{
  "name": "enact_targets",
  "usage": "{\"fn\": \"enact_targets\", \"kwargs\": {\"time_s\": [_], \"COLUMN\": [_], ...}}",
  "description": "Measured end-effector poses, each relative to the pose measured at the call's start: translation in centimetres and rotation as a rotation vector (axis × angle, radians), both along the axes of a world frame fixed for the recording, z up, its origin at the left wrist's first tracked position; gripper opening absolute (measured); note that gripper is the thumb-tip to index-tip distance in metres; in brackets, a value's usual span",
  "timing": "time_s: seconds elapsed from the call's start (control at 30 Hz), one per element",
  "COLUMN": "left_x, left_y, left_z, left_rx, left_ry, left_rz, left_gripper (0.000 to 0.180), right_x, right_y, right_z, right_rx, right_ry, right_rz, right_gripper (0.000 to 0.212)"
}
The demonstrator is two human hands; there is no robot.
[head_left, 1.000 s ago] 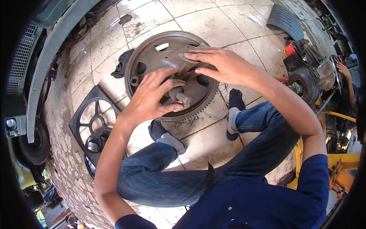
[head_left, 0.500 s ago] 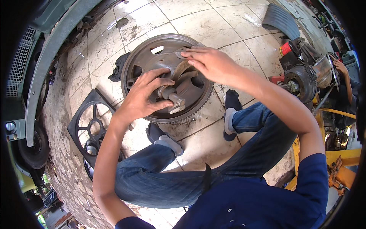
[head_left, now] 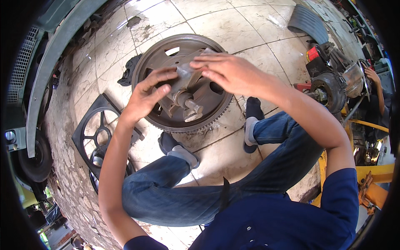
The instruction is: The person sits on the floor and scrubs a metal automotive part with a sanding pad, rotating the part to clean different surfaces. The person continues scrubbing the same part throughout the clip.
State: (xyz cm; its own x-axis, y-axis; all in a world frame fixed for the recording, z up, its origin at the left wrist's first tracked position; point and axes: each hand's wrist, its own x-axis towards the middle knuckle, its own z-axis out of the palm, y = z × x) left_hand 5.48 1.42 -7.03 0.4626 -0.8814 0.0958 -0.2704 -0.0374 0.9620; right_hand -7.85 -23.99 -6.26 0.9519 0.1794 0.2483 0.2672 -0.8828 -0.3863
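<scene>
A large round toothed flywheel lies flat on the tiled floor in front of me. A grey metal puller with flat arms and a stubby central shaft sits at its middle. My left hand grips the puller's left side, fingers spread over an arm. My right hand rests on the puller's upper right arm, fingers pointing left. Both hands hold the puller over the wheel's hub. My knees in blue jeans frame the wheel from below.
A black spoked frame lies on the floor at my left, a dark rag beside the wheel. A small engine and a ribbed black panel sit at right. Another person's hand shows at far right. A vehicle body curves along the left.
The puller has been lifted and tilted up from the hub. My left hand moved from the hub's centre to the puller's left side; my right hand stayed on its upper arm.
</scene>
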Motion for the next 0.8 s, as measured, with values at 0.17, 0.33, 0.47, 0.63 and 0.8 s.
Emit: {"fn": "enact_targets", "kwargs": {"time_s": [0.17,0.33,0.47,0.63,0.8], "left_x": [-0.3,-0.3,-0.3,0.1,0.5], "left_y": [-0.6,-0.9,-0.6,-0.5,-0.3], "left_z": [-1.6,-2.8,-4.2,-4.6,-4.3], "left_rx": [-0.020,0.032,0.036,0.022,0.044], "left_ry": [-0.093,-0.563,-0.545,-0.460,-0.463], "left_rz": [0.147,0.161,0.186,0.163,0.142], "left_gripper": [0.017,0.023,0.031,0.033,0.034], "right_x": [0.2,0.0,0.8,-0.6,0.3], "right_y": [-1.4,-0.5,-0.8,0.7,-1.4], "right_z": [0.5,0.0,0.8,-0.1,1.2], "right_rx": [0.023,0.028,0.100,-0.029,-0.023], "right_ry": [0.166,-0.074,0.269,-0.086,0.276], "right_rz": [-0.142,0.090,-0.182,0.031,-0.210], "right_gripper": [0.038,0.034,0.034,0.036,0.037]}}
